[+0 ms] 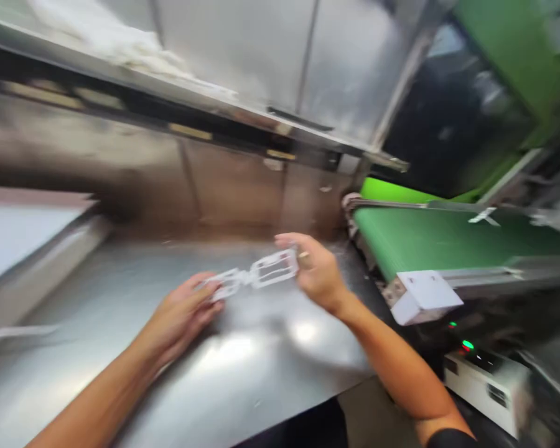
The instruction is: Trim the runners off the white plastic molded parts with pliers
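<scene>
Between both hands is a thin white frame-like part (274,269), with two rectangular open sections joined by a narrow middle. My left hand (189,314) pinches its left end between thumb and fingers. At the other end, my right hand (318,269) grips the right edge, fingers curled around it; a ring shows on one finger. The part is held a little above the shiny metal table (256,373), tilted up toward the right. Motion blur hides its fine detail.
A green conveyor belt (448,233) runs at the right, with a white box-like cover (427,295) at its near corner. Below it stands a pale control box (485,386) beside green lights. A white-topped raised surface (23,224) is at left. A metal wall (238,180) closes the back.
</scene>
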`<state>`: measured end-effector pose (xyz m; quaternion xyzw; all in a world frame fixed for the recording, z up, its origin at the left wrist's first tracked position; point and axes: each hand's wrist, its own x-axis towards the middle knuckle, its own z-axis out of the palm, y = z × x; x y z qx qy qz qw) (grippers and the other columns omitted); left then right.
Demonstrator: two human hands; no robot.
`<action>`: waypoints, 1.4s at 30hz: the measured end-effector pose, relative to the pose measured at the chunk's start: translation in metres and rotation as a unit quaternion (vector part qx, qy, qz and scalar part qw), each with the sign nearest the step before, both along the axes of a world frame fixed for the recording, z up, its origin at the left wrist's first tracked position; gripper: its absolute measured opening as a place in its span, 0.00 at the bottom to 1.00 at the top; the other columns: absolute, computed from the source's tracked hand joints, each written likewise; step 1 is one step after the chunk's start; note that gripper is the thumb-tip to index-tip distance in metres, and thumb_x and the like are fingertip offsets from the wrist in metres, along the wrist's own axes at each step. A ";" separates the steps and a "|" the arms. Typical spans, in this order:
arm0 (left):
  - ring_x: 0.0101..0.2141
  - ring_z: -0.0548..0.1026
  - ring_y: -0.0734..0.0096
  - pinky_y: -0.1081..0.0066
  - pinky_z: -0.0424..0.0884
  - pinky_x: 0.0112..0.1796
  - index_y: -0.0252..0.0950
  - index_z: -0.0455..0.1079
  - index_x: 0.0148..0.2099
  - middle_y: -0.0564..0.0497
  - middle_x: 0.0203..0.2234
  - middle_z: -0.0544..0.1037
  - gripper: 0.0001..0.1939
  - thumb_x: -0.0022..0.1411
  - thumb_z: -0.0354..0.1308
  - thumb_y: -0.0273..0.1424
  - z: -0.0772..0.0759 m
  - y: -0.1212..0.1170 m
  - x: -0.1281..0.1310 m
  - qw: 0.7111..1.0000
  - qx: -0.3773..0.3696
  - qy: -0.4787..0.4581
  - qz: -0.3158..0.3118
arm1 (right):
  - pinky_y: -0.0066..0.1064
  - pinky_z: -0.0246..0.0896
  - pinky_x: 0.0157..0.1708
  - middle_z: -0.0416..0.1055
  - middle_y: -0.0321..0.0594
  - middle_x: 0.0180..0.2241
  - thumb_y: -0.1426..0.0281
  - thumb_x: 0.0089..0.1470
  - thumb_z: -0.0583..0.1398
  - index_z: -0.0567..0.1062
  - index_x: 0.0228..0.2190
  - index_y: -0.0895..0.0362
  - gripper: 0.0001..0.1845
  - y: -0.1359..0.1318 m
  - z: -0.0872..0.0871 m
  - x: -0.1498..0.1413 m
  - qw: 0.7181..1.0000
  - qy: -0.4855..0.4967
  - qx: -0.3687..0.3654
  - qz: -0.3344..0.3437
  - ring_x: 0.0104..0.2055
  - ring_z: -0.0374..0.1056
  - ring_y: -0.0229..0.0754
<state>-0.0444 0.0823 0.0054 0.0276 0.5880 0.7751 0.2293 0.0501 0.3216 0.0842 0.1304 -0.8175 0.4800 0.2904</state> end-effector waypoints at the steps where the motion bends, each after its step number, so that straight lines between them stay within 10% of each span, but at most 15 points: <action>1: 0.24 0.77 0.76 0.83 0.67 0.20 0.37 0.69 0.45 0.54 0.31 0.79 0.40 0.36 0.85 0.47 0.001 0.001 -0.002 0.999 0.034 0.023 0.010 | 0.33 0.81 0.48 0.82 0.45 0.50 0.71 0.68 0.69 0.82 0.55 0.56 0.15 0.008 -0.012 -0.002 0.998 -0.023 -0.052 -0.020 0.49 0.80 0.46; 4: 0.25 0.81 0.70 0.79 0.74 0.21 0.38 0.64 0.49 0.52 0.33 0.80 0.44 0.44 0.83 0.57 -0.011 -0.001 -0.014 0.997 0.033 0.057 0.051 | 0.25 0.65 0.19 0.75 0.39 0.27 0.58 0.69 0.72 0.82 0.44 0.59 0.16 0.022 -0.060 -0.011 0.972 -0.121 -0.202 -0.025 0.22 0.69 0.41; 9: 0.28 0.85 0.63 0.73 0.80 0.24 0.38 0.64 0.52 0.50 0.36 0.81 0.44 0.52 0.81 0.61 -0.037 -0.008 -0.026 0.995 0.030 0.086 0.047 | 0.31 0.72 0.25 0.80 0.54 0.38 0.46 0.62 0.78 0.83 0.36 0.59 0.28 0.030 -0.109 -0.004 0.915 -0.214 -0.341 0.001 0.27 0.71 0.43; 23: 0.20 0.79 0.72 0.80 0.70 0.15 0.36 0.67 0.51 0.54 0.33 0.81 0.32 0.64 0.82 0.48 -0.041 -0.013 -0.024 0.994 0.045 0.091 0.033 | 0.32 0.75 0.31 0.73 0.46 0.38 0.54 0.63 0.80 0.84 0.40 0.56 0.20 0.028 -0.096 0.017 0.894 -0.235 -0.381 -0.036 0.32 0.70 0.43; 42: 0.15 0.73 0.76 0.83 0.58 0.10 0.35 0.71 0.42 0.53 0.27 0.81 0.34 0.54 0.85 0.53 -0.008 -0.012 -0.013 0.994 0.095 0.006 0.046 | 0.33 0.75 0.32 0.68 0.43 0.35 0.58 0.72 0.73 0.85 0.36 0.57 0.17 0.027 -0.091 0.018 0.839 -0.291 -0.458 0.035 0.32 0.65 0.41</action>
